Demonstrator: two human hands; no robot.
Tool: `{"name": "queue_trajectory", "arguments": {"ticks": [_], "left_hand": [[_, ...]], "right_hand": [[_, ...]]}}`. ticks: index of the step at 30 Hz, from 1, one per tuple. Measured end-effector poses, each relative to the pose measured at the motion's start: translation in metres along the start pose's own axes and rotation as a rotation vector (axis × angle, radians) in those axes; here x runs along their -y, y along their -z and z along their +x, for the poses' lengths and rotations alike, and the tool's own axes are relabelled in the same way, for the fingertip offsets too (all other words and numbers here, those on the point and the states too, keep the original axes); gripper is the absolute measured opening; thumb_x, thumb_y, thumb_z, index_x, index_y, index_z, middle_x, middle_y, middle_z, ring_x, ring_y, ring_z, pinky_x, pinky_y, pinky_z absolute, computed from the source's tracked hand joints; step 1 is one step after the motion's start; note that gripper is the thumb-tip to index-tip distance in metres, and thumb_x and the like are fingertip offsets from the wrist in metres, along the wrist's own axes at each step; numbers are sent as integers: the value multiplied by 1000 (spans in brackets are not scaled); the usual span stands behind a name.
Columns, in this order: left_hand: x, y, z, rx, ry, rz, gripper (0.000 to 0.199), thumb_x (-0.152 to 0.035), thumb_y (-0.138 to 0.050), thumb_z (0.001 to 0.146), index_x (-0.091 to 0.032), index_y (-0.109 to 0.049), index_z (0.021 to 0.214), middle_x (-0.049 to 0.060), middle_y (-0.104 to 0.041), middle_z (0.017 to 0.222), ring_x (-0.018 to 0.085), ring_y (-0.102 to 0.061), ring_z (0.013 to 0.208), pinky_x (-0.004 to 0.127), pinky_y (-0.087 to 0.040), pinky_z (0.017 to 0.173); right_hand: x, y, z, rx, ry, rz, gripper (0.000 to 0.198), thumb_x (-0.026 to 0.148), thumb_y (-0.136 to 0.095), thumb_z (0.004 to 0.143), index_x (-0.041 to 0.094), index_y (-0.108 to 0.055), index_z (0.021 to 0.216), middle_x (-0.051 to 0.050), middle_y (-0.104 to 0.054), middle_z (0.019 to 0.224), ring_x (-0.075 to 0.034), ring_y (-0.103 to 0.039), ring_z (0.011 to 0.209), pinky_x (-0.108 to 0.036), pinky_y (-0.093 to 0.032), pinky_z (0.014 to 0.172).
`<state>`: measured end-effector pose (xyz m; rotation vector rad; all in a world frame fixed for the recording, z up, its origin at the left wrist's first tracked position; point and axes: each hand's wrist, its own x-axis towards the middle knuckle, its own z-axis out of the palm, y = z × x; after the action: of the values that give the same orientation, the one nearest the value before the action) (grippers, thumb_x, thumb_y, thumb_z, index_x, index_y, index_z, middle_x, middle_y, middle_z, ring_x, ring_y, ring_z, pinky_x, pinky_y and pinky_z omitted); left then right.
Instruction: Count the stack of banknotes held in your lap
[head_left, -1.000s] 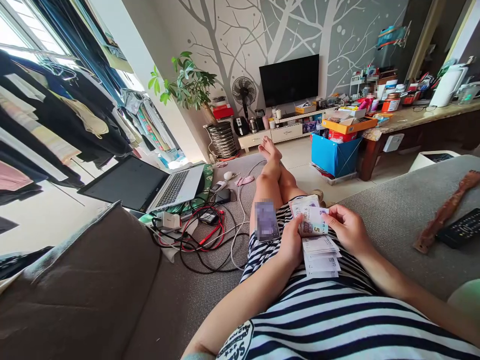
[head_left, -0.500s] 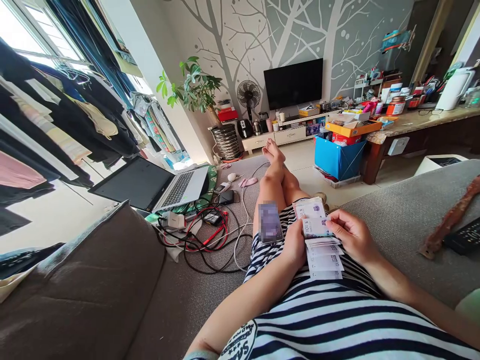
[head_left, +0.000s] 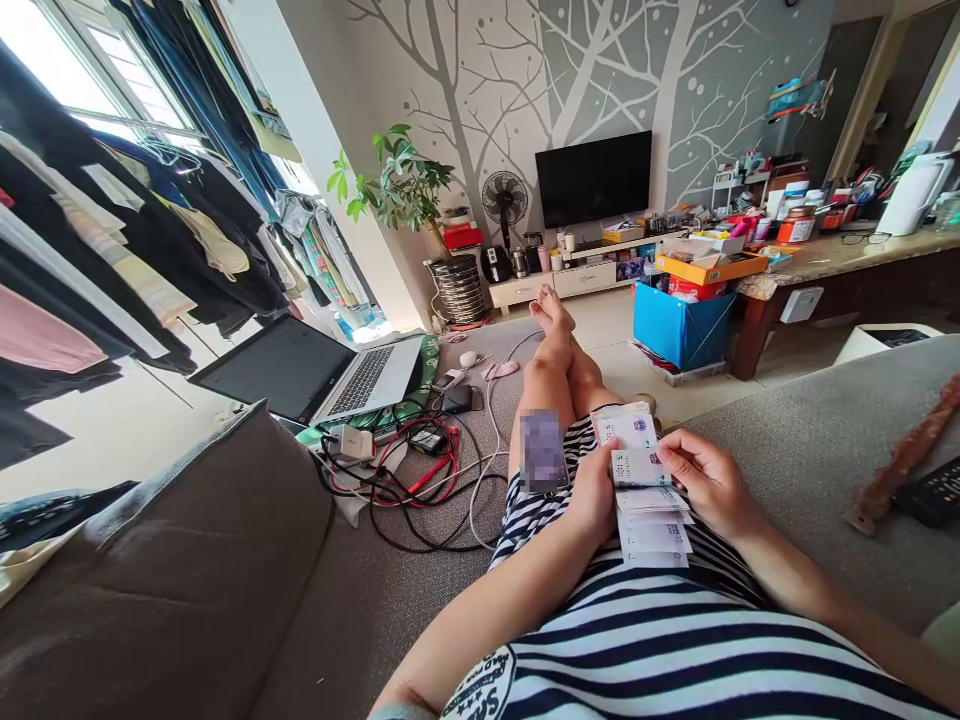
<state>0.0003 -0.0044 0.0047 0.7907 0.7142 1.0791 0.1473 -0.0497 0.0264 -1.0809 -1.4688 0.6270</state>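
A stack of pale banknotes (head_left: 622, 428) with purple print is gripped in my left hand (head_left: 595, 490), over the lap. My right hand (head_left: 703, 478) pinches the right edge of one banknote (head_left: 636, 467) between thumb and fingers. Below it, several overlapping notes (head_left: 654, 530) fan down toward the striped shirt. A phone (head_left: 543, 450), its screen blurred out, rests on the thighs just left of my left hand.
On the couch to the left are a laptop (head_left: 375, 378) and tangled cables (head_left: 420, 490). A remote control (head_left: 930, 495) lies at the right. Beyond the legs stand a blue box (head_left: 679, 325), a TV (head_left: 594, 180) and a cluttered table (head_left: 832, 255).
The whole view has shifted slightly, so things sit a little lower and to the right. Both hands keep nearly the same hold on the banknotes.
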Motion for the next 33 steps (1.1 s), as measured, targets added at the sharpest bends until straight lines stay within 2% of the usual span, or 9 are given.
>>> {"name": "queue_trajectory", "arguments": {"ticks": [5, 17, 23, 33], "left_hand": [[-2, -2, -2, 23, -6, -27, 31, -49, -72, 72, -18, -69, 74, 4, -68, 73, 21, -60, 72, 34, -46, 77], [1, 0, 0, 22, 0, -32, 31, -49, -73, 72, -19, -70, 78, 4, -69, 75, 23, -62, 75, 36, -47, 78], [1, 1, -1, 21, -9, -30, 29, -47, -73, 73, -19, -68, 73, 4, -69, 74, 21, -59, 70, 34, -45, 75], [4, 3, 1, 25, -8, -57, 32, -47, -74, 72, -16, -70, 78, 5, -69, 75, 21, -59, 71, 34, -46, 76]], "right_hand": [[-4, 0, -1, 6, 3, -2, 40, 57, -59, 93, 22, -65, 76, 1, -55, 60, -15, -47, 54, -27, -38, 51], [-4, 0, 0, 9, 7, -3, 42, 60, -58, 92, 21, -65, 76, 1, -57, 61, -15, -49, 55, -28, -40, 51], [-4, 0, 0, -1, 5, -19, 42, 60, -58, 92, 22, -66, 76, 1, -57, 61, -16, -49, 55, -28, -41, 51], [-8, 0, -1, 24, 5, 0, 38, 55, -59, 94, 22, -64, 76, 2, -55, 61, -15, -47, 55, -27, -38, 52]]}}
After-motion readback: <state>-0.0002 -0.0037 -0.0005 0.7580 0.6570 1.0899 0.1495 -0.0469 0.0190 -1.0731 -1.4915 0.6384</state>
